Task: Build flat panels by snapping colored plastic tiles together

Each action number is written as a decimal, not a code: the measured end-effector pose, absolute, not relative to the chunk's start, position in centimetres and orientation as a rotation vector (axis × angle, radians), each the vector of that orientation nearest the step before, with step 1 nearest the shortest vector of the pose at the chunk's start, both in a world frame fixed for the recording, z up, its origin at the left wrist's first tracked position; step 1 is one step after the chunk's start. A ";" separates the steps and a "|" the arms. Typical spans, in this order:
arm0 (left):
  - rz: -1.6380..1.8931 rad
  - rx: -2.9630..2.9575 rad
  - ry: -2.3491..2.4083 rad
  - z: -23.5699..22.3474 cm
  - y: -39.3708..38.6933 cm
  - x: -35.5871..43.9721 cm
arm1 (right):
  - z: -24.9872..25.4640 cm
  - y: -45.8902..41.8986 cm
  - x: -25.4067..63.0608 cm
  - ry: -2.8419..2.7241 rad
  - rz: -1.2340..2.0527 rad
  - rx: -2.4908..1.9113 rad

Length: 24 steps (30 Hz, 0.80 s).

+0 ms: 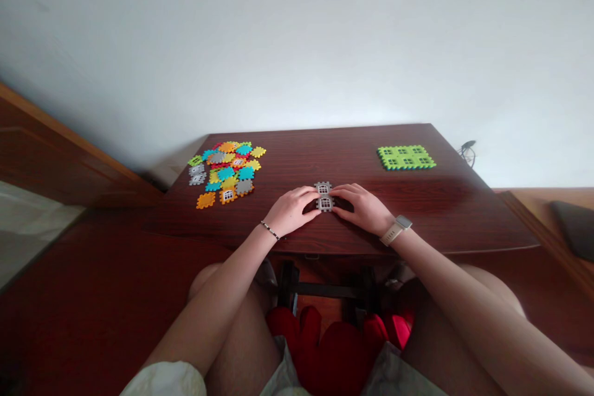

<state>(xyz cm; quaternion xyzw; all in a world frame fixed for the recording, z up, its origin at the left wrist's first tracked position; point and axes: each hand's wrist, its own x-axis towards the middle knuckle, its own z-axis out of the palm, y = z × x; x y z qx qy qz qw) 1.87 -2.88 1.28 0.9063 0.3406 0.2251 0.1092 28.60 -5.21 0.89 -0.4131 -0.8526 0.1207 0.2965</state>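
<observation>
Two grey window tiles (325, 203) with notched edges and white window frames lie one behind the other on the table in front of me, their edges meeting. My left hand (293, 210) grips them from the left side, thumb near the front tile and fingers at the rear one. From the right, my right hand (364, 207) pinches the same pair, with its fingertips by the seam and thumb at the front tile. Whether the notches are fully locked cannot be made out.
A heap of colourful notched tiles (227, 173) spreads over the table's left side, some with window frames. At the right back lies a green panel (406, 158) of joined window tiles. Behind the dark wooden table (315, 154) stands a white wall (297, 43); a black cable (468, 150) is beyond its right edge.
</observation>
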 end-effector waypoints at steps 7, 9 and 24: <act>0.660 2.668 1.007 1.4 -3.0 2.0 | 0.9 -5.2 28.6 -2.267 0.316 -1.097; 0.657 2.669 1.008 1.5 -3.0 2.0 | 0.9 -5.2 28.6 -2.268 0.315 -1.097; 0.646 2.669 1.007 1.8 -3.2 2.1 | 0.7 -5.3 28.6 -2.267 0.306 -1.124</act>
